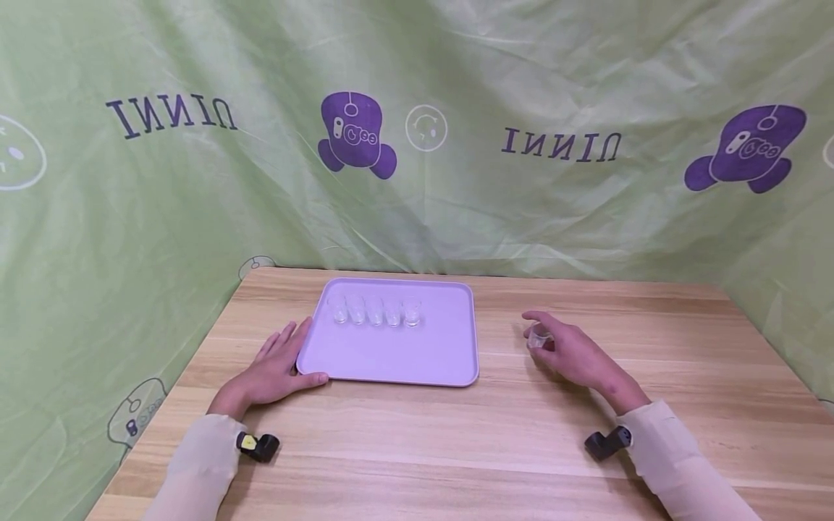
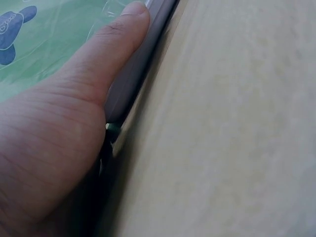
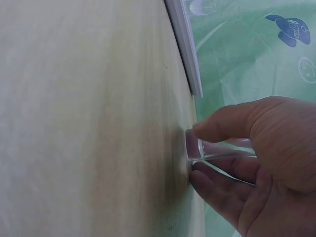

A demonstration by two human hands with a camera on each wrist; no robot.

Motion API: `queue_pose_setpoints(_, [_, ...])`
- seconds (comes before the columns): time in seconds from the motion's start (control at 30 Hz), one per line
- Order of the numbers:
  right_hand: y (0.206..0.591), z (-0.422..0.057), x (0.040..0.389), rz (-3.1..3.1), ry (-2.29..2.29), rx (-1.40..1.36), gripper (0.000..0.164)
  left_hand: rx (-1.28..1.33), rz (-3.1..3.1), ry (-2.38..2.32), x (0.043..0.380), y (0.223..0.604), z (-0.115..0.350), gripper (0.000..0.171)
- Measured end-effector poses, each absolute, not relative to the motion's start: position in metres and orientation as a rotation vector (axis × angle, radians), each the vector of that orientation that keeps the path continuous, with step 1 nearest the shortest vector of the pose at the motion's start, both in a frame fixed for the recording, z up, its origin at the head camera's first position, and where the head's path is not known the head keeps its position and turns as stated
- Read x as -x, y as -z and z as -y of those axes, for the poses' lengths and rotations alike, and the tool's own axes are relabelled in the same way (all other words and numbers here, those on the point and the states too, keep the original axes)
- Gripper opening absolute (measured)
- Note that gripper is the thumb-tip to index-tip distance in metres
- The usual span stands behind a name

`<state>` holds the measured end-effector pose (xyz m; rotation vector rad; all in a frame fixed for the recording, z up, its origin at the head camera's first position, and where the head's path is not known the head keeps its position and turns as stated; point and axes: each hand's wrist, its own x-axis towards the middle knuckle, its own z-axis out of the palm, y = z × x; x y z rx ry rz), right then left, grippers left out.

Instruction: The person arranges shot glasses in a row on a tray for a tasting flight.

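Note:
A light purple tray [image 1: 391, 354] lies flat on the table, and several small clear glasses [image 1: 375, 312] stand on it in a row toward its back left. My left hand [image 1: 276, 367] rests at the tray's near-left corner, fingers extended along the left side and thumb against the front rim. In the left wrist view the thumb [image 2: 106, 52] lies along the tray's edge. To the right of the tray, my right hand [image 1: 573, 353] holds one small clear glass [image 1: 538, 336] between thumb and fingers. The right wrist view shows this glass [image 3: 195, 145] upright, its thick base at the tabletop.
The wood-grain table [image 1: 417, 449] reaches back to a green printed curtain [image 1: 417, 210], which also hangs along both sides. A small black device [image 1: 260, 447] is worn at the left wrist, another device [image 1: 607, 443] at the right.

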<state>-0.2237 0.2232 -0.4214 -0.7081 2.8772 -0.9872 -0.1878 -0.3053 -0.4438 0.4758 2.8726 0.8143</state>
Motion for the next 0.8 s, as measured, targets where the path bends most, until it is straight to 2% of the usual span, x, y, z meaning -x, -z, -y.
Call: queue_pose_setpoints(0.8, [0.4217,-0.217,0.224,-2.954,1.05,0.63,0.052,-0.481,-2.874,-0.828,0.188,0.4457,0.3052,0.113])
